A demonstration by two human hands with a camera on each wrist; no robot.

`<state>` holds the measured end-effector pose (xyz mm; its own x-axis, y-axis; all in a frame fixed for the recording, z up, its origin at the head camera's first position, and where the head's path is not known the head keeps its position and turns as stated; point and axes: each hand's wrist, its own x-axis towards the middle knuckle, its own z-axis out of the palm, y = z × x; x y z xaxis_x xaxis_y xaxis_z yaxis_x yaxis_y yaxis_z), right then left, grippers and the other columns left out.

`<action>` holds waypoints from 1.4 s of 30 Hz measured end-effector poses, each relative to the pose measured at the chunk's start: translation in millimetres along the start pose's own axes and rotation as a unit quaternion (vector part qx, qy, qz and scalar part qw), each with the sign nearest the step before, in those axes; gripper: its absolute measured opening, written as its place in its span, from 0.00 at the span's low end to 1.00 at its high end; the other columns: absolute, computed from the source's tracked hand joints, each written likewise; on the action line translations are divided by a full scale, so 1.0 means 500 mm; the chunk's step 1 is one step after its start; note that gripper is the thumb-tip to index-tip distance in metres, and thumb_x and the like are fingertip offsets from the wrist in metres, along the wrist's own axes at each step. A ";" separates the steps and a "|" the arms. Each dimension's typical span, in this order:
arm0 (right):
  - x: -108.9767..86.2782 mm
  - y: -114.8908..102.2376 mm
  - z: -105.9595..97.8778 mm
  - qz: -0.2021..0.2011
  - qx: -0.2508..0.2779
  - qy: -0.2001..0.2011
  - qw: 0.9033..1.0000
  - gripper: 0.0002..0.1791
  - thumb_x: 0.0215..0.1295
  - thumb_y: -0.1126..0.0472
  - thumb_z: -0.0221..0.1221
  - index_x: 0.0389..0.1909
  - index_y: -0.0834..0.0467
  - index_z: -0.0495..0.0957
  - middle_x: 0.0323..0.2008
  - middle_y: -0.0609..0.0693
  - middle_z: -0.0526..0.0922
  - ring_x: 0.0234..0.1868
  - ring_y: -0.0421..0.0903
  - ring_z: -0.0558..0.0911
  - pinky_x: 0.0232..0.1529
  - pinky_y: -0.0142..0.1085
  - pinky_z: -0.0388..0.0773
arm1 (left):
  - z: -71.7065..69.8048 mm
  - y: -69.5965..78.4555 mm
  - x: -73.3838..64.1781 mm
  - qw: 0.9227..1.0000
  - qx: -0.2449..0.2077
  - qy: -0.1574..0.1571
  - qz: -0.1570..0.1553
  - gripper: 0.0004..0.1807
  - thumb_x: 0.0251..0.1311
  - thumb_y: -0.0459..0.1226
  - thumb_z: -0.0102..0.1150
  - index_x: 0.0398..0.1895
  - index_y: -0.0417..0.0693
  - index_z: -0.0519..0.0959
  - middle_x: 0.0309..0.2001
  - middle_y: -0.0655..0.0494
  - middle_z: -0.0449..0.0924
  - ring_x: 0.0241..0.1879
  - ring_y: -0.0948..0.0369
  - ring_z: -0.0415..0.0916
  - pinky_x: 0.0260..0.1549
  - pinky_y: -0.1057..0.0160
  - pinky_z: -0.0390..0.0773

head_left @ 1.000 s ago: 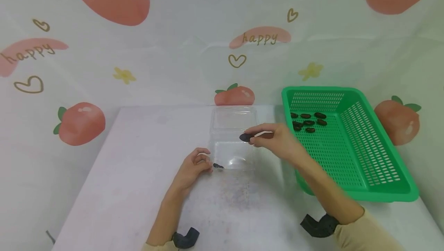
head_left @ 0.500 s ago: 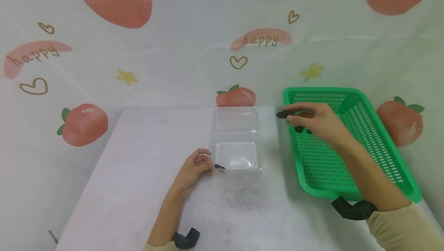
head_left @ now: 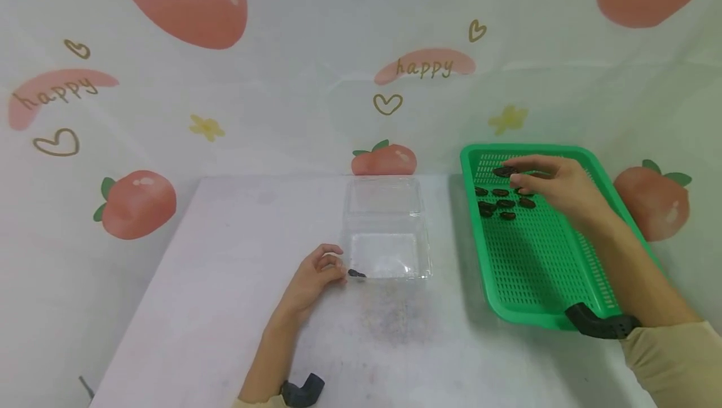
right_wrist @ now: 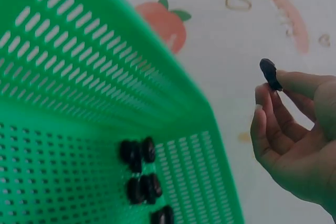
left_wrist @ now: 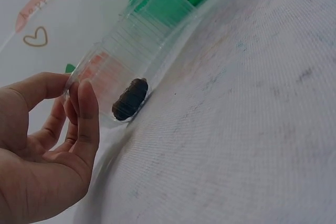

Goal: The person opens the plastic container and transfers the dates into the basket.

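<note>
My right hand [head_left: 566, 192] pinches a dark, oval date [head_left: 503, 172] between thumb and fingertips, over the far left part of the green basket [head_left: 530, 320]. In the right wrist view the held date [right_wrist: 269, 73] stands up from the fingertips. Several more dates [head_left: 506, 204] lie on the basket floor below. With thumb and fingers, my left hand [head_left: 312, 275] grips the left edge of a clear plastic box [head_left: 386, 254], whose lid is folded back. One wrinkled date [left_wrist: 130, 99] lies in the box's near left corner, close to those fingers.
The basket's tall slotted walls [right_wrist: 79, 30] stand at the right side of the white table [head_left: 237, 251]. A white printed sheet [head_left: 293, 82] hangs behind the table. Black bands [head_left: 602, 323] sit on both wrists.
My right hand has moved from above the plastic box rightward to over the basket, with the date still pinched. The left hand has stayed at the box's edge.
</note>
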<state>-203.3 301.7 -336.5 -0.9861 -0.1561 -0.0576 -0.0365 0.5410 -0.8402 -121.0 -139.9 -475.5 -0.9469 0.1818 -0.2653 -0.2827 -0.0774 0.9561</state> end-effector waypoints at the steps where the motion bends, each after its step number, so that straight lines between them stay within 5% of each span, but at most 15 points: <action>1: 0.001 0.008 -0.004 0.002 0.000 -0.001 1.000 0.27 0.70 0.47 0.59 0.66 0.53 0.74 0.57 0.33 0.75 0.44 0.35 0.82 0.50 0.37 0.69 | 0.000 -0.001 0.000 1.000 0.000 -0.001 0.000 0.22 0.61 0.24 0.59 0.58 0.35 0.68 0.34 0.52 0.71 0.34 0.56 0.78 0.42 0.60 0.82; 10: 0.018 0.095 -0.032 0.000 0.043 0.000 0.999 0.27 0.73 0.52 0.56 0.68 0.61 0.70 0.53 0.31 0.76 0.47 0.30 0.80 0.51 0.28 0.77 | 0.004 -0.001 0.000 1.000 0.000 -0.005 0.002 0.21 0.62 0.25 0.59 0.58 0.35 0.68 0.34 0.52 0.71 0.35 0.57 0.77 0.42 0.59 0.82; 23: 0.027 0.182 -0.058 0.046 0.040 -0.052 0.997 0.30 0.75 0.51 0.53 0.70 0.65 0.64 0.51 0.29 0.72 0.47 0.26 0.78 0.53 0.31 0.79 | 0.005 -0.001 -0.001 1.000 -0.003 -0.003 -0.001 0.22 0.62 0.26 0.60 0.58 0.35 0.68 0.35 0.53 0.71 0.35 0.57 0.78 0.43 0.59 0.83; 29: 0.037 0.203 -0.071 0.061 0.015 -0.110 0.992 0.30 0.75 0.53 0.53 0.69 0.67 0.64 0.48 0.27 0.74 0.46 0.25 0.78 0.51 0.31 0.79 | 0.006 0.002 -0.001 1.000 -0.004 0.002 0.001 0.22 0.61 0.26 0.60 0.59 0.35 0.68 0.35 0.53 0.72 0.34 0.56 0.78 0.43 0.59 0.83; 33: 0.040 0.222 -0.066 0.081 0.026 -0.144 0.986 0.30 0.75 0.55 0.54 0.69 0.70 0.63 0.52 0.37 0.77 0.47 0.27 0.79 0.52 0.35 0.80 | 0.004 -0.001 0.001 1.000 -0.006 0.002 0.000 0.22 0.61 0.26 0.60 0.58 0.35 0.68 0.35 0.53 0.71 0.34 0.57 0.78 0.42 0.60 0.83; 38: 0.042 0.239 -0.055 0.098 0.047 -0.159 0.981 0.31 0.74 0.58 0.56 0.68 0.74 0.62 0.65 0.66 0.66 0.47 0.29 0.80 0.52 0.34 0.80 | 0.002 -0.003 0.000 1.000 -0.012 0.002 -0.002 0.23 0.61 0.26 0.60 0.59 0.35 0.68 0.35 0.53 0.71 0.34 0.57 0.78 0.42 0.60 0.83; 42: 0.043 0.249 -0.052 0.116 0.064 -0.159 0.978 0.30 0.74 0.61 0.56 0.68 0.76 0.61 0.63 0.67 0.68 0.46 0.30 0.81 0.54 0.37 0.80 | 0.001 -0.006 0.000 1.000 -0.010 0.001 -0.003 0.23 0.61 0.27 0.61 0.59 0.36 0.68 0.35 0.52 0.72 0.34 0.57 0.79 0.42 0.60 0.82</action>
<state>-233.5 387.2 -428.7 -0.8641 -0.3024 -0.4024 0.2225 0.4877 -0.8442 -120.1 -139.2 -478.1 -0.9458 0.1799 -0.2706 -0.2906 -0.0957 0.9521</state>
